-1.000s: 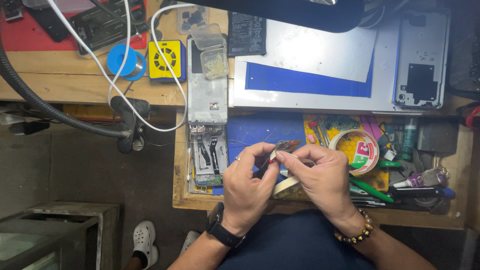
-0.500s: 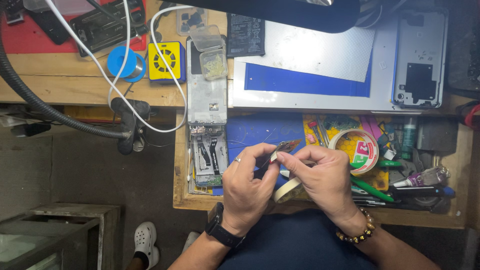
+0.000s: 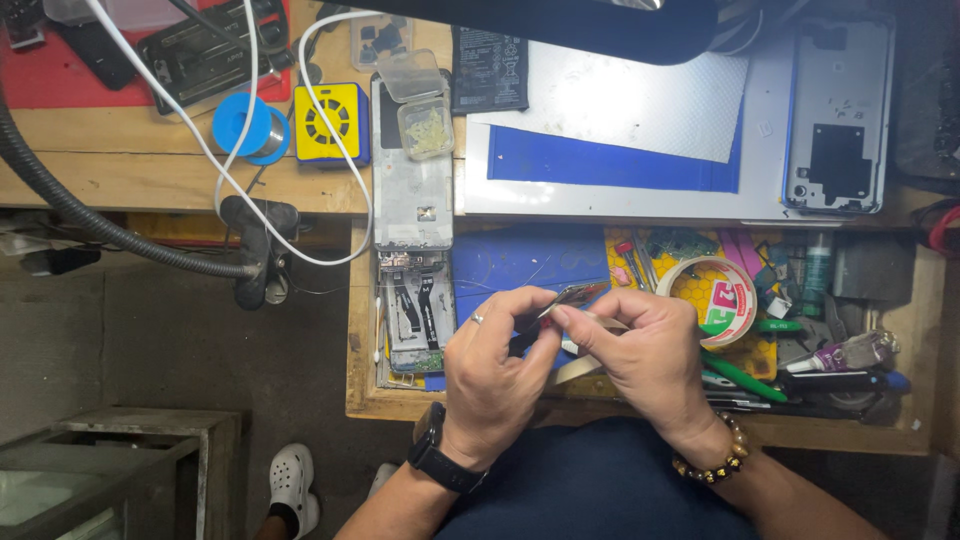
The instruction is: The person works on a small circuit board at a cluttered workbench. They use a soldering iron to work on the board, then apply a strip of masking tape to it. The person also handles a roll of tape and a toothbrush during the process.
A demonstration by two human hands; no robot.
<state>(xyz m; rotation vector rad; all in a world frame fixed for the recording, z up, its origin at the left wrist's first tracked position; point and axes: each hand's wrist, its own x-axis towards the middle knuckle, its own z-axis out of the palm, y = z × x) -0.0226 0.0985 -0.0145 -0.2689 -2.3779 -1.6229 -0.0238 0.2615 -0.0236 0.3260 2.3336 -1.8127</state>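
Grey hose (image 3: pixel 90 215) curves in from the left edge of the frame, and white cables (image 3: pixel 215 165) loop over the wooden bench above it. At lower left a white shoe (image 3: pixel 292 487) stands on the dark floor. Further right along the top, a blue spool (image 3: pixel 247 124) sits just beside a yellow square case (image 3: pixel 336 122), and a small clear box (image 3: pixel 420 105) rests on the upper end of an opened phone (image 3: pixel 412 260) that runs down into the open drawer (image 3: pixel 365 390).

In the lower middle, the left hand (image 3: pixel 495 375), with a ring and a black watch (image 3: pixel 440 462) at the wrist, is curled closed, its thumb and forefinger pinching a small thin metal piece (image 3: pixel 572 296). The right hand (image 3: pixel 645 350), with a bead bracelet (image 3: pixel 712 465), is also closed, its fingertips meeting the same piece from the other side. The piece is held above the front of the drawer, over a blue mat (image 3: pixel 525 260); what exactly it is cannot be told.

To the right lie a roll of tape (image 3: pixel 712 300) and a green-handled tool (image 3: pixel 740 375). At upper right a grey phone back cover (image 3: pixel 838 115) lies on the bench.
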